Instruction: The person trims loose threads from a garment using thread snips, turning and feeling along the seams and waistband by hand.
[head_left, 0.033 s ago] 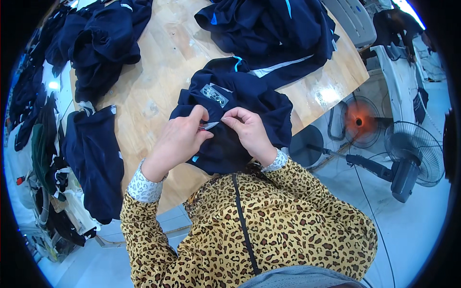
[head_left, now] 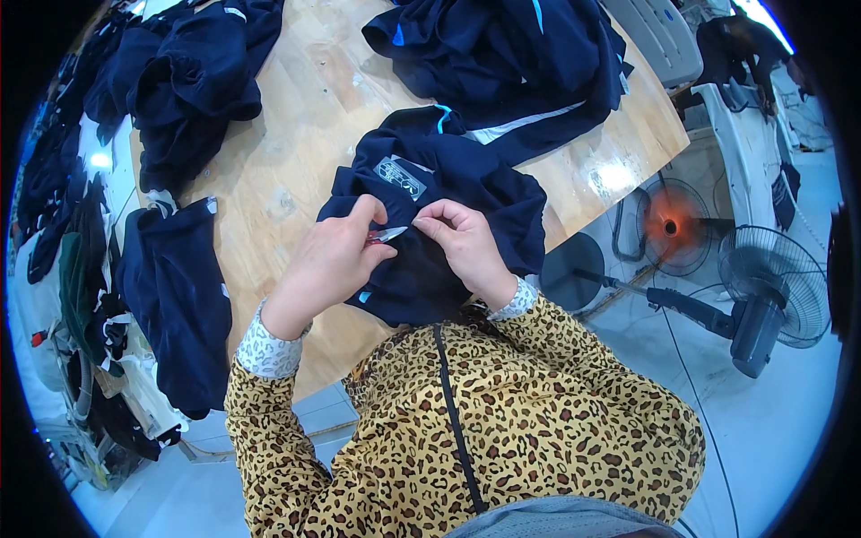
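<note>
My left hand [head_left: 336, 251] is gripping small red-handled metal snips [head_left: 389, 235]. Just beside it, my right hand [head_left: 464, 244] is pinching narrowly over a crumpled navy cloth garment [head_left: 414, 282].

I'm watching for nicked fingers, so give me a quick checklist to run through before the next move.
1. Blade held in the left hand: ok, gripped and pointing toward the right hand.
2. Right fingertips well away from the tip: not ok, they look very close to it.
3. What the right fingertips pinch: cannot tell, too small to see.
4. Navy garment beneath both hands: ok.
5. Label out of the blade's line: ok, it lies beyond the hands.
</note>
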A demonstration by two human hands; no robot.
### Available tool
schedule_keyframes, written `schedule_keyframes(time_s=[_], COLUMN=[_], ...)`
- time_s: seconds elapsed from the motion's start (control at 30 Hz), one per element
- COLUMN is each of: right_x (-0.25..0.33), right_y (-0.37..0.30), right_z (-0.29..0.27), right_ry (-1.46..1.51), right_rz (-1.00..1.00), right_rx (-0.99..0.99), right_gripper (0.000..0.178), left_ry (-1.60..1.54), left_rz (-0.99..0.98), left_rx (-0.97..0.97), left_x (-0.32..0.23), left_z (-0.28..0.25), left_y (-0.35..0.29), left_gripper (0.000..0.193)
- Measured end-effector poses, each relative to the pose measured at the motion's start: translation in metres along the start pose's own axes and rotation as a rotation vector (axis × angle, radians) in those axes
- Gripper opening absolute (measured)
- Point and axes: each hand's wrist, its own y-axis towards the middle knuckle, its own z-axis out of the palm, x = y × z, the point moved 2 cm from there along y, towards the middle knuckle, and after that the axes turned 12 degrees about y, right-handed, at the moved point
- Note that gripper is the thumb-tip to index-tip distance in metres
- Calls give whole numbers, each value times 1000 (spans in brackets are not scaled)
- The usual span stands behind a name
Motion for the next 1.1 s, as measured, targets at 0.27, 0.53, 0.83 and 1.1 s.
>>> schedule_keyframes(time_s=[0.27,0.53,0.83,1.1], right_x=[-1,-3,-2,-2], right_y=[1,1,4,5], right_z=[1,1,2,2], right_ry=[-103,108,-121,-30], right_rz=[-94,22,-204,-50], right_rx=[35,-26,27,-9], right_gripper=[6,7,6,5], left_ry=[8,-11,92,83], left_rz=[-3,-35,13,-16], left_rx=[55,35,90,60], left_x=[-2,2,-9,-3], left_z=[4,-4,-3,-12], left_y=[5,-1,8,6], left_gripper=[33,34,35,37])
